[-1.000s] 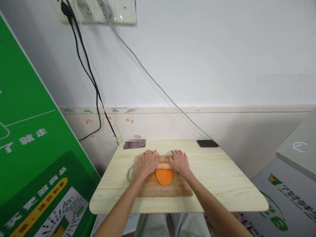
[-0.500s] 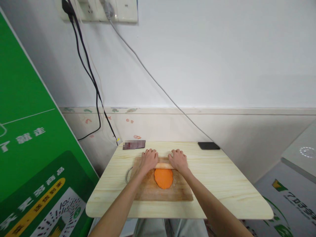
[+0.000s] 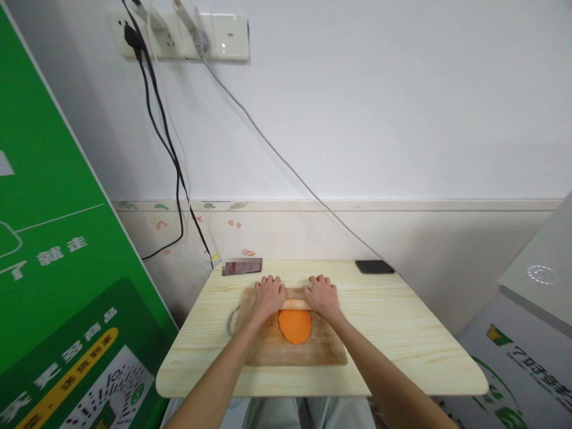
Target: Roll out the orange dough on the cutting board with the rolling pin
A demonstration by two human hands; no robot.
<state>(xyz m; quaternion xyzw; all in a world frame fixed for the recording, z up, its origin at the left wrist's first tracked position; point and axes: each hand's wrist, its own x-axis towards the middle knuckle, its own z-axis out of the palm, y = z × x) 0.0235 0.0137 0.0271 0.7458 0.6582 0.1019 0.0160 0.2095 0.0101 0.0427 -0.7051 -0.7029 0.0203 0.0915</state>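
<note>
A pale wooden rolling pin (image 3: 295, 304) lies crosswise on a brown wooden cutting board (image 3: 263, 354). My left hand (image 3: 270, 295) is closed over its left end, and my right hand (image 3: 322, 295) over its right end; both ends are hidden under my hands. Just below the pin, towards me, is a flat round sheet of orange dough (image 3: 295, 327), its far edge meeting the pin. A curved metal handle (image 3: 230, 322) sticks out from the board's left side.
The board rests on a light wood-grain table (image 3: 402, 351). At its back edge lie a dark phone (image 3: 375, 266) on the right and a partly blurred flat object (image 3: 242, 266) on the left. Cables (image 3: 179, 179) hang from wall sockets (image 3: 230, 37). A green panel (image 3: 67, 179) stands left.
The camera view has tilted up slightly, so the wall sockets sit lower in view. My hands stay on the rolling pin at the dough's far edge, with little visible movement.
</note>
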